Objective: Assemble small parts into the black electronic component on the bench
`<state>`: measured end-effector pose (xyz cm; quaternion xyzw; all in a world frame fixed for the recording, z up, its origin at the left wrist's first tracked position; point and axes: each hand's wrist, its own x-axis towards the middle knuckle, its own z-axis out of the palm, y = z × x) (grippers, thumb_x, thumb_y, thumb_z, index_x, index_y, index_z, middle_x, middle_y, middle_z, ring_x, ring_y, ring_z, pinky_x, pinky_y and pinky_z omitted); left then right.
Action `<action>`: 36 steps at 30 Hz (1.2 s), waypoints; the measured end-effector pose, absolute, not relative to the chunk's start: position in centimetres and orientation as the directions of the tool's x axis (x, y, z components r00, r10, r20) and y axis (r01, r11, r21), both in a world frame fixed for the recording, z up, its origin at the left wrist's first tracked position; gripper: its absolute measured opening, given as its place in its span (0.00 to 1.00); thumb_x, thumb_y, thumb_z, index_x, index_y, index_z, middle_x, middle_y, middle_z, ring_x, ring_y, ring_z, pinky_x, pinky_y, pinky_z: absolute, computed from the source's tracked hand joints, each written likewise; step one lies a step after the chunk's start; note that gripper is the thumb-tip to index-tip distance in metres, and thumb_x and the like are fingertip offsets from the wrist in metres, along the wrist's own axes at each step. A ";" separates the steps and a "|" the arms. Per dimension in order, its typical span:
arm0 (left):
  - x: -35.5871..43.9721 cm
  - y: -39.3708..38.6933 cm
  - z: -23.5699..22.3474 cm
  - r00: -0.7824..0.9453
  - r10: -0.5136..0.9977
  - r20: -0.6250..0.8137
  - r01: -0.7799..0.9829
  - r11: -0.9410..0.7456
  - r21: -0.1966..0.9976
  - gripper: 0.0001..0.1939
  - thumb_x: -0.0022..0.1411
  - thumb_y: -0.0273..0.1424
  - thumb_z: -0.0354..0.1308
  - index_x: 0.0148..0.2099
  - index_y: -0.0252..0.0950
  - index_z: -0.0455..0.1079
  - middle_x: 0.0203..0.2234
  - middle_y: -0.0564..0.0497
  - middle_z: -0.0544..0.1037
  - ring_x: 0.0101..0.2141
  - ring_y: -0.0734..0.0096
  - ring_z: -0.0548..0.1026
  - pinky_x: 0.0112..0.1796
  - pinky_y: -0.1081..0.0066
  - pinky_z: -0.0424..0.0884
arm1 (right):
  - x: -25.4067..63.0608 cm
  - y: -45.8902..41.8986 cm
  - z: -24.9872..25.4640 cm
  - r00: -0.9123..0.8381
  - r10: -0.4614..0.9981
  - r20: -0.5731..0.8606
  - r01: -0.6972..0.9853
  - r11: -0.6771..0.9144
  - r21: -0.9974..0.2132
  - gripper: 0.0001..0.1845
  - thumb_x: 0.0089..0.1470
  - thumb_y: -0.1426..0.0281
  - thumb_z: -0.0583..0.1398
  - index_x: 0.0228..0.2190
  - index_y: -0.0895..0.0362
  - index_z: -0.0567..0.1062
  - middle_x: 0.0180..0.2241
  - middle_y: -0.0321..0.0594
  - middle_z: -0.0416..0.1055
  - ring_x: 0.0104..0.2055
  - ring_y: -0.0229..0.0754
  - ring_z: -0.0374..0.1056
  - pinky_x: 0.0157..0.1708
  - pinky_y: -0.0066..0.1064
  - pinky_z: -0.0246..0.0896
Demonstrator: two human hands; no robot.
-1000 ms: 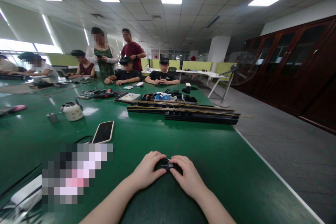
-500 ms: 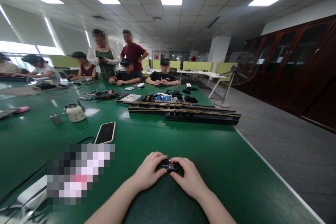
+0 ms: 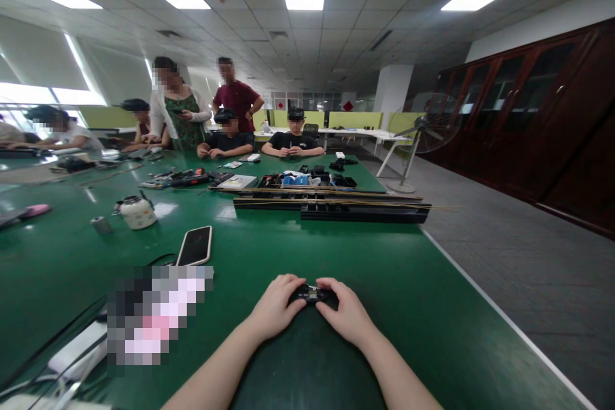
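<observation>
Between my two hands is a small black rounded device (image 3: 313, 295), with a silvery, partly light-coloured section showing at its middle. My left hand (image 3: 277, 305) grips its left end, thumb on the near side and fingers on the far side. From the right, my right hand (image 3: 346, 311) holds the other end in the same way. My palms and fingers cover both ends of the device, so its exact kind cannot be made out. Beneath is the green tabletop (image 3: 307, 371). A phone with a pale case (image 3: 196, 245) lies to the left, away from my hands.
Black rails (image 3: 365, 213) with thin brass-coloured rods lie across the table ahead. Leftward are a white jar (image 3: 137, 213), a grey cylinder (image 3: 101, 225), a white power strip (image 3: 79, 351) with cables, and a blurred-out patch. Several people are at the far side; a fan (image 3: 423, 128) stands right.
The view has shifted slightly. Both my hands keep their hold on the black device, which looks slightly turned. The standing person in green now leans left, one arm reaching down.
</observation>
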<state>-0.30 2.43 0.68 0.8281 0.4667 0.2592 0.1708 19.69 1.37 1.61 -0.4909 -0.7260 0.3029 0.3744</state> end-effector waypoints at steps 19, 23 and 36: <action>0.2 1.8 1.4 0.379 0.906 0.188 0.772 -0.421 0.476 0.21 0.59 0.32 0.53 0.55 0.36 0.63 0.49 0.47 0.70 0.50 0.63 0.65 0.51 0.65 0.60 | 19.2 0.9 1.4 -0.175 0.955 0.238 0.501 0.295 -0.813 0.18 0.45 0.71 0.58 0.41 0.55 0.71 0.41 0.42 0.73 0.45 0.44 0.69 0.48 0.38 0.61; 0.8 1.1 0.9 0.291 0.939 0.183 0.812 -0.343 0.472 0.21 0.59 0.33 0.51 0.55 0.33 0.63 0.50 0.44 0.69 0.51 0.60 0.64 0.52 0.63 0.59 | 18.8 0.7 1.1 -0.145 0.964 0.225 0.511 0.268 -0.817 0.16 0.47 0.70 0.57 0.41 0.55 0.71 0.41 0.42 0.74 0.44 0.44 0.69 0.48 0.37 0.62; 0.4 0.6 0.9 0.254 0.949 0.186 0.818 -0.314 0.482 0.19 0.61 0.33 0.48 0.54 0.39 0.64 0.49 0.48 0.71 0.51 0.63 0.65 0.51 0.64 0.58 | 18.3 0.5 0.8 -0.128 0.972 0.200 0.521 0.237 -0.820 0.16 0.48 0.68 0.57 0.42 0.54 0.72 0.42 0.41 0.73 0.46 0.44 0.68 0.49 0.37 0.60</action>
